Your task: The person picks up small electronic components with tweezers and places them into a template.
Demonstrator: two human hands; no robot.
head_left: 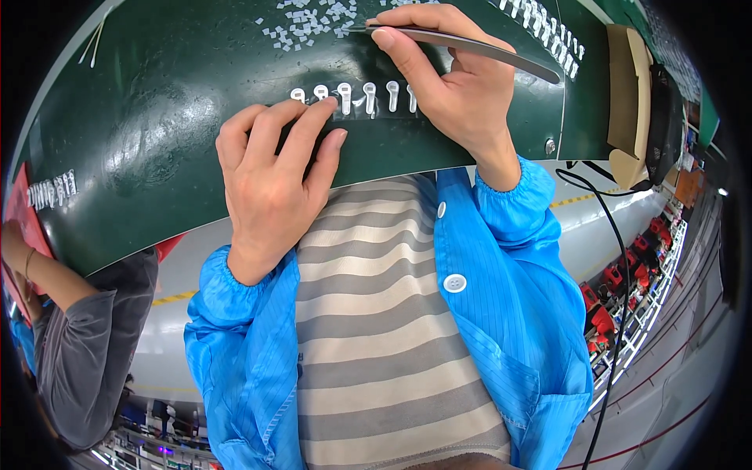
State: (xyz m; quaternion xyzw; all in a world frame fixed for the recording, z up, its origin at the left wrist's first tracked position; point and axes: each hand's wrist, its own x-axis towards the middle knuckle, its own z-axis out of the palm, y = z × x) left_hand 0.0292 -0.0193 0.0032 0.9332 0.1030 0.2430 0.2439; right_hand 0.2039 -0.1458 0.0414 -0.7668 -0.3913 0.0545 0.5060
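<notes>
1. A clear strip (pixel 356 100) is lying flat on the dark green work surface (pixel 157 133), near its front edge, between the two hands. It is carrying a row of small white keyhole-shaped pieces, each with a round head and a short stem, standing side by side.
2. The left hand (pixel 270 176) is resting palm-down on the strip's left end. Its fingers (pixel 309 117) are lying close together, tips pressing down on the strip; nothing is being pinched.
3. The right hand (pixel 446 78) is sitting just behind the strip's right end, thumb and forefinger pinching long dark tweezers (pixel 470 45). The tweezers are pointing left, toward a scatter of small white bits (pixel 309 22) further back on the surface.
4. More white pieces (pixel 548 27) are lying in rows at the far right of the surface, and another group (pixel 51 192) at the far left.
5. Another person's grey-sleeved arm (pixel 86 329) is showing at the lower left.
</notes>
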